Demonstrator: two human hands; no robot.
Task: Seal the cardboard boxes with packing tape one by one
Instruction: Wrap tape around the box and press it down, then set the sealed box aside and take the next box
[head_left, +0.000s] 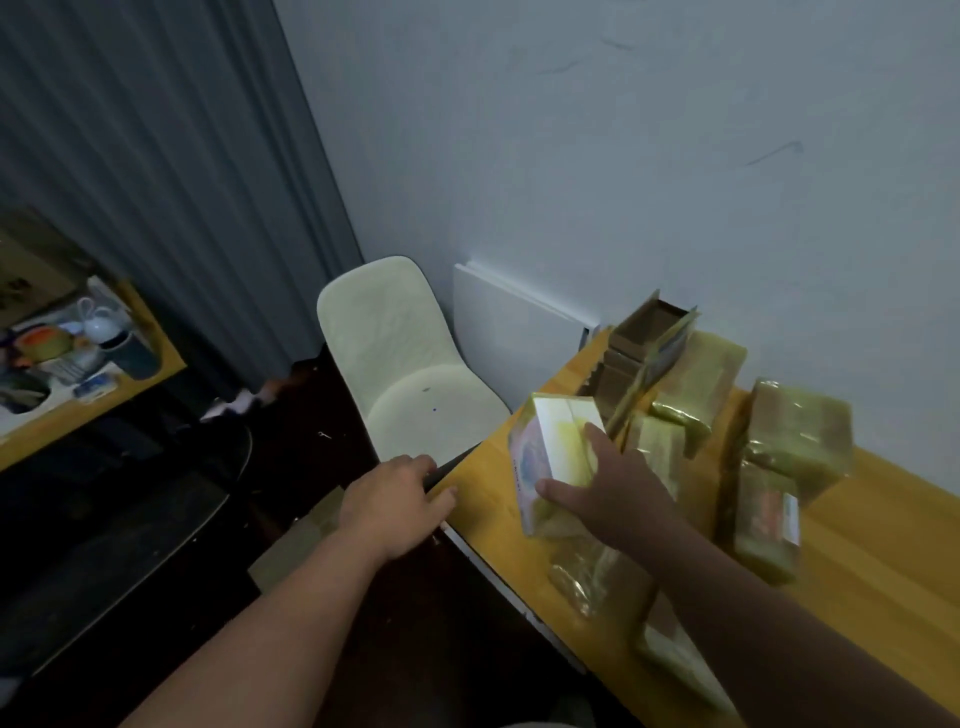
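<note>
My right hand (597, 488) grips a small box wrapped in yellowish tape (553, 447), holding it tilted just above the left part of the wooden table (883, 545). My left hand (395, 499) rests at the table's left corner, its fingers curled around a thin dark object (449, 465) whose kind I cannot make out. Several more tape-wrapped boxes (795, 431) lie piled on the table to the right. An open cardboard box (649, 325) stands at the back by the wall. No tape roll is visible.
A cream chair (400, 358) stands just left of the table, with a white panel (514, 332) leaning on the wall behind it. A second table with cups and clutter (88, 348) is far left. Dark floor lies below.
</note>
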